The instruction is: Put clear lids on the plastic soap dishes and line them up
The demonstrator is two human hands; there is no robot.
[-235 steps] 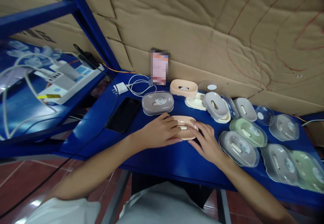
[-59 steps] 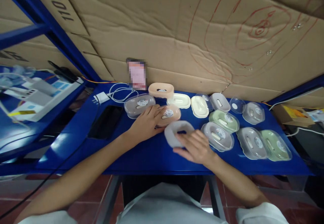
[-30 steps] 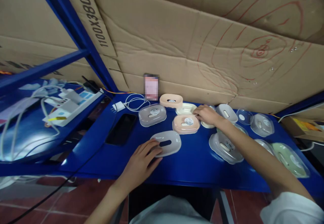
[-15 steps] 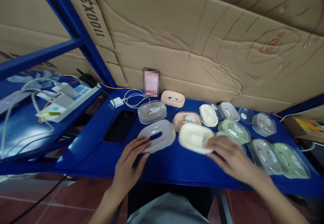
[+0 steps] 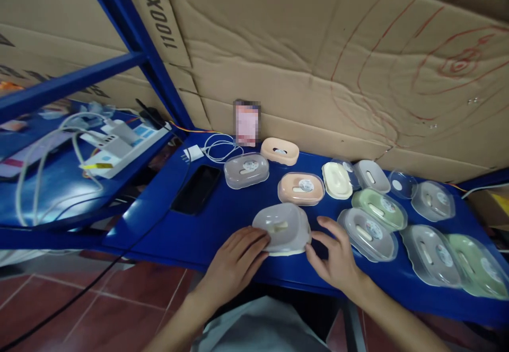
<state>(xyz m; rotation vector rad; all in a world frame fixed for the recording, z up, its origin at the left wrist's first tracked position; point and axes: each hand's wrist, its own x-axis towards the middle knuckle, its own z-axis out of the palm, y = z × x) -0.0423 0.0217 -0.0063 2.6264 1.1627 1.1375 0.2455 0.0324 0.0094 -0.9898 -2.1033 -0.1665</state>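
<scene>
A soap dish [image 5: 292,225] stands near the table's front edge, its grey slotted tray lying over a cream base that shows through the slot and along the lower rim. My left hand [image 5: 244,254] grips its left side, fingers on top of the rim. At the right end my right hand [image 5: 334,251] holds the edge between thumb and fingertips, with the index finger lifted off. Just behind sits a peach soap dish [image 5: 292,197] under a clear lid. A lidded grey soap dish [image 5: 384,246] is right of my right hand.
More soap dishes, grey, green [image 5: 377,217] and cream [image 5: 337,181], cover the table's right side. A clear lid [image 5: 403,182] lies among them. At left are a black phone [image 5: 196,190], a white charger [image 5: 193,153] and a power strip [image 5: 119,156]. Cardboard [image 5: 286,66] walls the back.
The grey tray has moved right and now lies over the cream piece that my right hand was carrying. Both hands have come together at it. The camera view has shifted slightly.
</scene>
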